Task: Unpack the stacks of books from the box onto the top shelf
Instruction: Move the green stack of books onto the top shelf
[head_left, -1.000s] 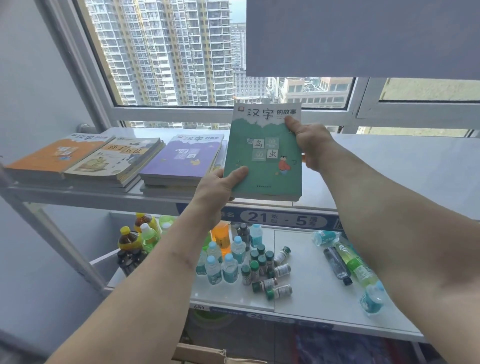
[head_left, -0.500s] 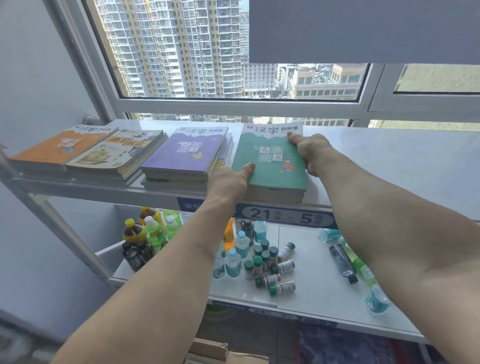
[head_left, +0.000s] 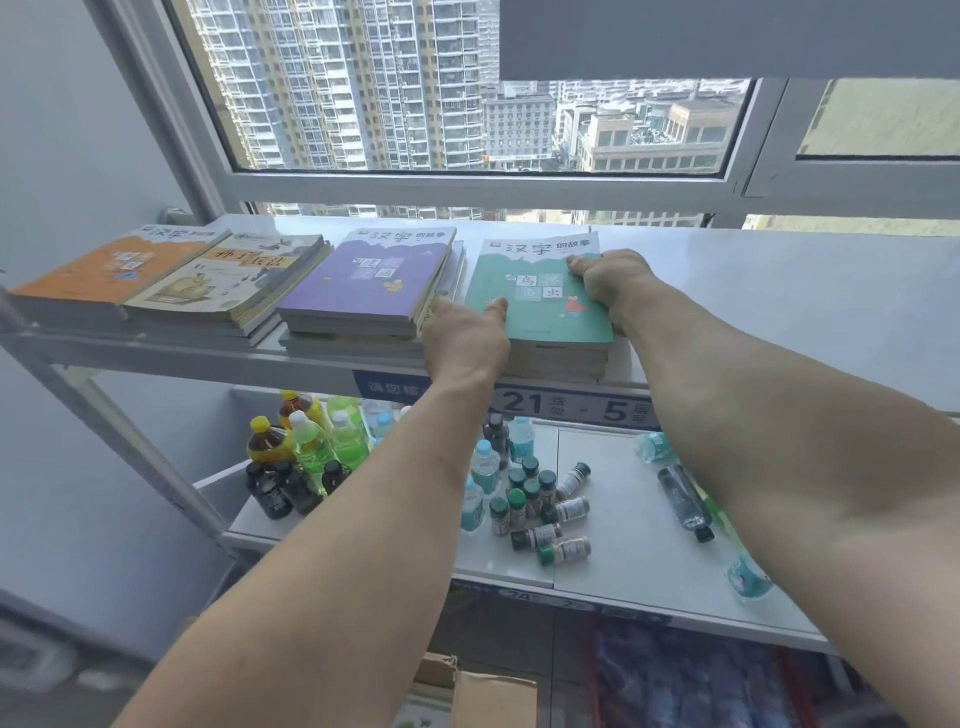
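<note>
A stack of books topped by a green cover (head_left: 540, 306) lies flat on the white top shelf (head_left: 779, 291). My left hand (head_left: 462, 338) grips its near left corner, thumb on the cover. My right hand (head_left: 613, 278) holds its right edge, thumb on top. To the left lie three more stacks: purple-topped (head_left: 363, 280), beige-topped (head_left: 228, 275) and orange-topped (head_left: 93, 270). A corner of the cardboard box (head_left: 483, 691) shows at the bottom edge.
The lower shelf (head_left: 613, 566) carries several drink bottles (head_left: 311, 441) at left, small green-capped vials (head_left: 535, 509) in the middle and lying bottles (head_left: 685, 499) at right. A window frame (head_left: 467, 187) runs just behind the top shelf. A grey wall stands on the left.
The green-topped stack went from held tilted upright above the shelf edge to lying flat on the top shelf beside the purple stack. Both hands stayed on it.
</note>
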